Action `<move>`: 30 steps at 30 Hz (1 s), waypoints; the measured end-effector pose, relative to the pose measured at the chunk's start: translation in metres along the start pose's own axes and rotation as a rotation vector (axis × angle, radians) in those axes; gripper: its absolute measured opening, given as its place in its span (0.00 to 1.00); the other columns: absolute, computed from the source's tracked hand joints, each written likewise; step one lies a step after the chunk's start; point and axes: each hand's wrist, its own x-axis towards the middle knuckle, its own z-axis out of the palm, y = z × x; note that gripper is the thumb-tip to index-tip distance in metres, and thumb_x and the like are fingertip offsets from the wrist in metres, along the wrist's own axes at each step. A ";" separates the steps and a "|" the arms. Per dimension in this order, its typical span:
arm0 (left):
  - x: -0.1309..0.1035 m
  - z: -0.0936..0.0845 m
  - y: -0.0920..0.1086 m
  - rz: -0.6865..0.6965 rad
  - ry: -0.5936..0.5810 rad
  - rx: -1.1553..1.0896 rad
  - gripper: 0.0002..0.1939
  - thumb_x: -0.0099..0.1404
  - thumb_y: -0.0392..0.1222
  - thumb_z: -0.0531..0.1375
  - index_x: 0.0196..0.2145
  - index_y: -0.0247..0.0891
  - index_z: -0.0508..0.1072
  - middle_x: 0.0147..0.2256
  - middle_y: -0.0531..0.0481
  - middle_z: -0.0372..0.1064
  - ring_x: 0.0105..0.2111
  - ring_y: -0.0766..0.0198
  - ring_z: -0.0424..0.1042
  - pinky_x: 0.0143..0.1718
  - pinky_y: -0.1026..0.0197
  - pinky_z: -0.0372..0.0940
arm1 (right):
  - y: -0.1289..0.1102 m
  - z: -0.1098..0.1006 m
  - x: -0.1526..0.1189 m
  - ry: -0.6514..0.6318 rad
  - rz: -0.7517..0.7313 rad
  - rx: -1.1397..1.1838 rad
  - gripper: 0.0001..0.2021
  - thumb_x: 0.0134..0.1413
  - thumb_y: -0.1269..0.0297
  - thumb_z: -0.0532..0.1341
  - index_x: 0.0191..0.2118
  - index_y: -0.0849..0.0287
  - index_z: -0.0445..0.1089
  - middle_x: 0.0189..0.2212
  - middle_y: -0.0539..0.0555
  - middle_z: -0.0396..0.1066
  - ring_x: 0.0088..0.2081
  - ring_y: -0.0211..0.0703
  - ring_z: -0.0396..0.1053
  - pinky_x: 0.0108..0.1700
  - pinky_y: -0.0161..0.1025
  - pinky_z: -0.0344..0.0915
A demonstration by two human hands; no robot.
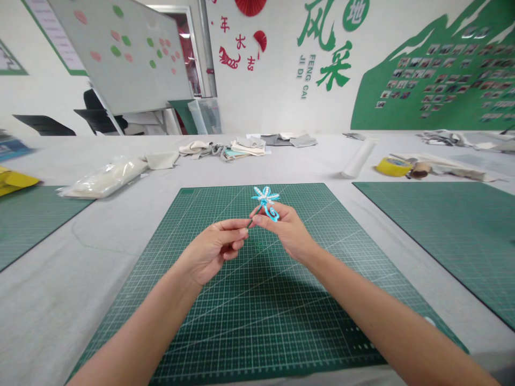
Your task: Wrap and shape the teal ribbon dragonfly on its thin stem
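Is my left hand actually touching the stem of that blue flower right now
Touching. The head view shows it: the left hand pinches the lower end of the dark stem between thumb and fingers, with no visible gap.

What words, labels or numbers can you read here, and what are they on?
"风采": big green wall characters
"地": green wall disc
"FENG CAI", "JI DI": small green wall letters
"年", "大", "吉": red wall characters
Too small or blurred: print on wall poster, yellow roll, blue packet, cutting mat.
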 end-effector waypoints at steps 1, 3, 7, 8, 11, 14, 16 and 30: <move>0.000 0.000 0.000 -0.008 -0.011 -0.010 0.11 0.50 0.31 0.68 0.34 0.32 0.78 0.25 0.53 0.64 0.19 0.77 0.57 0.15 0.72 0.44 | 0.000 -0.001 0.001 -0.015 0.025 0.023 0.05 0.49 0.61 0.67 0.32 0.54 0.74 0.28 0.48 0.72 0.32 0.37 0.68 0.43 0.41 0.65; 0.000 0.000 0.000 -0.019 -0.036 -0.020 0.10 0.50 0.31 0.68 0.33 0.32 0.78 0.25 0.53 0.64 0.19 0.77 0.57 0.15 0.73 0.44 | 0.001 -0.003 0.002 -0.035 0.065 0.051 0.06 0.47 0.61 0.68 0.32 0.54 0.74 0.28 0.47 0.72 0.32 0.37 0.68 0.43 0.42 0.65; 0.000 -0.001 0.000 -0.029 -0.060 -0.029 0.10 0.51 0.31 0.67 0.34 0.32 0.77 0.25 0.53 0.64 0.19 0.77 0.57 0.15 0.73 0.44 | 0.005 -0.005 0.003 -0.076 0.082 0.091 0.05 0.48 0.62 0.67 0.32 0.55 0.73 0.28 0.47 0.71 0.33 0.37 0.68 0.45 0.43 0.66; 0.000 -0.001 0.000 -0.034 -0.058 -0.036 0.10 0.51 0.30 0.67 0.33 0.32 0.77 0.25 0.53 0.64 0.19 0.77 0.57 0.14 0.73 0.45 | 0.006 -0.005 0.002 -0.083 0.078 0.097 0.05 0.49 0.62 0.66 0.32 0.55 0.73 0.29 0.48 0.71 0.33 0.38 0.69 0.46 0.43 0.66; 0.000 -0.001 0.000 -0.056 -0.060 -0.085 0.09 0.51 0.29 0.67 0.33 0.32 0.77 0.25 0.54 0.63 0.18 0.78 0.57 0.14 0.74 0.45 | 0.007 -0.001 0.001 -0.086 0.064 0.121 0.06 0.50 0.62 0.65 0.36 0.54 0.72 0.36 0.50 0.72 0.39 0.39 0.69 0.50 0.43 0.65; 0.001 -0.002 0.000 -0.055 -0.052 -0.133 0.11 0.53 0.29 0.67 0.36 0.32 0.77 0.24 0.56 0.61 0.18 0.78 0.57 0.14 0.75 0.47 | 0.005 0.005 -0.002 -0.182 0.117 0.161 0.15 0.50 0.62 0.66 0.45 0.52 0.70 0.41 0.51 0.72 0.44 0.41 0.70 0.51 0.43 0.65; 0.002 -0.002 0.000 -0.039 -0.021 -0.141 0.12 0.54 0.28 0.66 0.38 0.32 0.77 0.24 0.55 0.61 0.18 0.78 0.58 0.13 0.76 0.48 | 0.003 0.007 -0.003 -0.246 0.154 0.090 0.18 0.49 0.63 0.67 0.47 0.53 0.69 0.41 0.51 0.72 0.41 0.40 0.70 0.47 0.42 0.66; 0.001 -0.006 0.007 0.053 0.048 -0.175 0.11 0.56 0.25 0.62 0.39 0.29 0.76 0.26 0.53 0.63 0.19 0.78 0.59 0.13 0.76 0.51 | -0.004 -0.015 0.002 -0.101 -0.063 -0.657 0.13 0.47 0.62 0.68 0.42 0.53 0.76 0.45 0.54 0.76 0.51 0.51 0.67 0.56 0.53 0.58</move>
